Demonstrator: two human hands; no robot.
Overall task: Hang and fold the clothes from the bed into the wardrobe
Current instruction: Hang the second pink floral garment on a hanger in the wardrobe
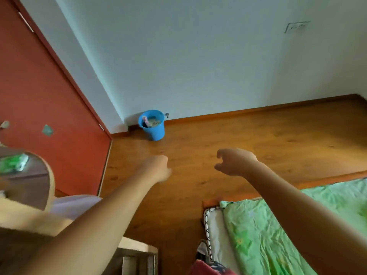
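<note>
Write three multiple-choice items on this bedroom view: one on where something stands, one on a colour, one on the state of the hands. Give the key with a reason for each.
1. Where does the bucket stand?
A. On the floor against the wall, near the corner
B. On the bed
C. In the person's left hand

2. What colour is the bedsheet?
A. Red
B. Green with a pale print
C. Plain white

3. What are the hands holding?
A. A hanger each
B. One shirt between them
C. Nothing

Key:
1 A, it sits on the wooden floor by the skirting.
2 B, the sheet at lower right is light green.
3 C, the left hand and the right hand are stretched out over bare floor, with curled fingers closed on nothing.
</note>
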